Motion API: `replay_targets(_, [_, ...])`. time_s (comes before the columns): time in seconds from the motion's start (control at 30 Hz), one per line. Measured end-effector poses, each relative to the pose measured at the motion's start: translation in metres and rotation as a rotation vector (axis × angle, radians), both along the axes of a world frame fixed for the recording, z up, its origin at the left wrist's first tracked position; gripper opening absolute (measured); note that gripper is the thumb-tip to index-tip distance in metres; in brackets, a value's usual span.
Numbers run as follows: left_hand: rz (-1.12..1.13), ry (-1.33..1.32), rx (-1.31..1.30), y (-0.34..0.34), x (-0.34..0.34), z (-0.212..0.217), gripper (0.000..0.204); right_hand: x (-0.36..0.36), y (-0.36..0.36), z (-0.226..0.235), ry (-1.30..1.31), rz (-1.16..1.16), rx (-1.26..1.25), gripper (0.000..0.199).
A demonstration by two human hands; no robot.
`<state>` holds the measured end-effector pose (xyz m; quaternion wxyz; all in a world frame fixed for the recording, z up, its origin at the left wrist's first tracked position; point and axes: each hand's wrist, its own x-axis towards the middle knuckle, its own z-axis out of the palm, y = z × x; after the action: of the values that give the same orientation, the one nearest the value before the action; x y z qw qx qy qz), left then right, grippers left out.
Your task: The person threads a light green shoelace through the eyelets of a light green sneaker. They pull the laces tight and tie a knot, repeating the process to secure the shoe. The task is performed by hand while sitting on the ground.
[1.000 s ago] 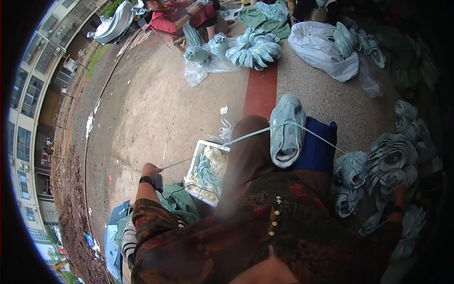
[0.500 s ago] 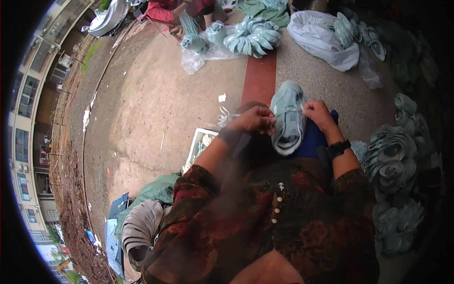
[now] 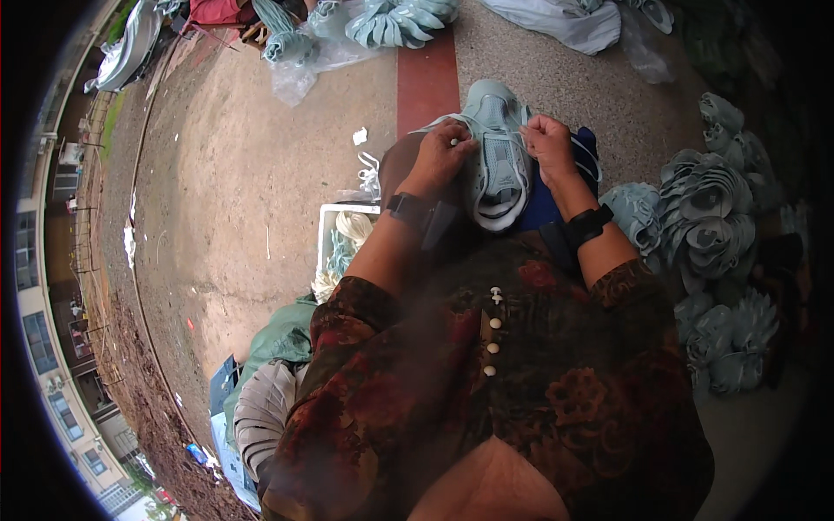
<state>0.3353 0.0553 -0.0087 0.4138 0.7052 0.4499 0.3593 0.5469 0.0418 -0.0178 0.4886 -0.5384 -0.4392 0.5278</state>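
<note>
Gripping a teal shoe upper [image 3: 499,152], both hands' fingers [image 3: 452,143] hide its laces.

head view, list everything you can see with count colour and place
pale green mesh shoe upper: one, on the lap, held by both hands
dark blue cloth: one, under the shoe upper
white plastic crate: one, on the ground at the left, holding pale laces
stacked pale green shoe uppers: many, piled on the right
more pale green shoe uppers: a bundle, top centre
clear plastic bag: one, top left of centre
red painted stripe: one, on the ground ahead
left hand: on the upper's left edge, black wristband
right hand: on the upper's right edge, black wristband
</note>
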Motion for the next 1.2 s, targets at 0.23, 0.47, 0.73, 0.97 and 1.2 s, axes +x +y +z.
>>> replay_targets(0.23, [0.017, 0.012, 0.003, 0.000, 0.000, -0.003, 0.016, 0.002, 0.002, 0.019, -0.104, 0.113, 0.053, 0.013])
replay_targets(0.47, [0.016, 0.004, 0.027, -0.001, 0.001, -0.008, 0.016, 0.000, 0.010, -0.018, -0.271, -0.057, 0.263, 0.011])
replay_targets(0.73, [0.020, 0.010, 0.003, -0.002, -0.001, -0.006, 0.018, -0.007, 0.004, -0.011, -0.633, -0.146, 0.401, 0.017])
replay_targets(0.97, [0.177, -0.066, -0.262, -0.012, 0.010, 0.014, 0.016, -0.026, 0.005, -0.002, -1.040, -0.065, 0.525, 0.011])
replay_targets(1.2, [0.242, -0.262, -0.389, -0.007, 0.011, 0.010, 0.013, -0.015, 0.012, 0.003, -0.727, -0.087, 0.129, 0.015])
